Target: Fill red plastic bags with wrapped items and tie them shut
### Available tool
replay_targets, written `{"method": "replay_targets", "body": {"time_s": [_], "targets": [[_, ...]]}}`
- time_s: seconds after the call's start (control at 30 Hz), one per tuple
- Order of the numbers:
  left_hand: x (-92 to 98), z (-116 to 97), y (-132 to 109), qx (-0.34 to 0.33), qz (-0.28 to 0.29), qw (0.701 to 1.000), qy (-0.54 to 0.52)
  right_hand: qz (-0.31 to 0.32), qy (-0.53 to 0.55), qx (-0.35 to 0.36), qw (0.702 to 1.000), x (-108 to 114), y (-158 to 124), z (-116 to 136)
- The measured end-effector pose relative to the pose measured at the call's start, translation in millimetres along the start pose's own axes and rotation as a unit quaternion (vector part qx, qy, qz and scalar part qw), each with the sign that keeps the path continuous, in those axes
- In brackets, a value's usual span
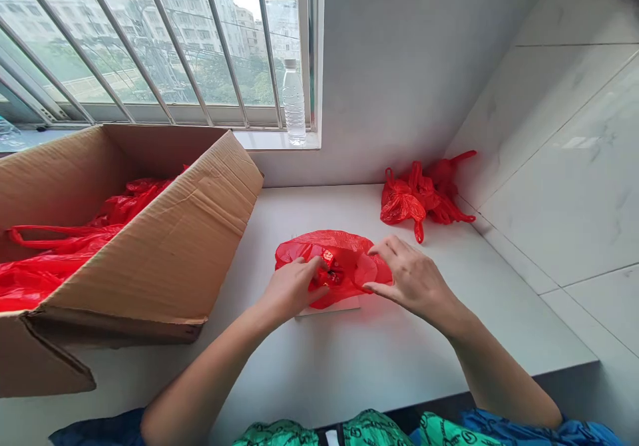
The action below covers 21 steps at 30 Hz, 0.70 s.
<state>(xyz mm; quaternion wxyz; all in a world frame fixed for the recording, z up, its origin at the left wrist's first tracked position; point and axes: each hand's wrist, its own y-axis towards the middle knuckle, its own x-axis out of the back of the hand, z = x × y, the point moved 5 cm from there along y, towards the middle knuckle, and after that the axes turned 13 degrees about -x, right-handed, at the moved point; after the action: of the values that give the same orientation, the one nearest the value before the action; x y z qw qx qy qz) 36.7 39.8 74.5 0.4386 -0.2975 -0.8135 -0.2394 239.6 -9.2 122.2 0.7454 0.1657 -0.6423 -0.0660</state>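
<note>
A red plastic bag (339, 253) lies on the white counter (349, 359) in the middle, over a flat white piece whose edge shows beneath it. My left hand (292, 289) pinches the bag's left side with curled fingers. My right hand (412, 276) grips the bag's right edge between thumb and fingers. The bag is bunched and partly folded between both hands.
A large open cardboard box (164, 246) holding more red bags (60, 253) stands at the left. Several crumpled red bags (424, 196) sit in the back right corner by the tiled wall. A clear water bottle (294, 103) stands on the window sill.
</note>
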Motion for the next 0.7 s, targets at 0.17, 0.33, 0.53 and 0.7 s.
{"method": "replay_targets", "body": {"time_s": [0.17,0.33,0.53,0.7], "targets": [[19.8,-2.0,-22.5,-0.08,-0.073,0.954,-0.278,0.084,-0.009,0.072,0.994,-14.4,-8.1,7.6],[65.7,5.0,-34.8,-0.041,-0.226,0.916,-0.33,0.085,0.217,0.004,0.972,18.2,17.5,-12.2],[145.9,-14.7,-40.5,-0.118,-0.562,0.816,-0.061,-0.123,0.545,-0.078,0.825,59.9,79.2,-40.6],[167.4,-15.5,-32.8,-0.116,-0.623,0.773,-0.035,-0.125,0.62,-0.066,0.772,48.0,99.6,-24.9]]}}
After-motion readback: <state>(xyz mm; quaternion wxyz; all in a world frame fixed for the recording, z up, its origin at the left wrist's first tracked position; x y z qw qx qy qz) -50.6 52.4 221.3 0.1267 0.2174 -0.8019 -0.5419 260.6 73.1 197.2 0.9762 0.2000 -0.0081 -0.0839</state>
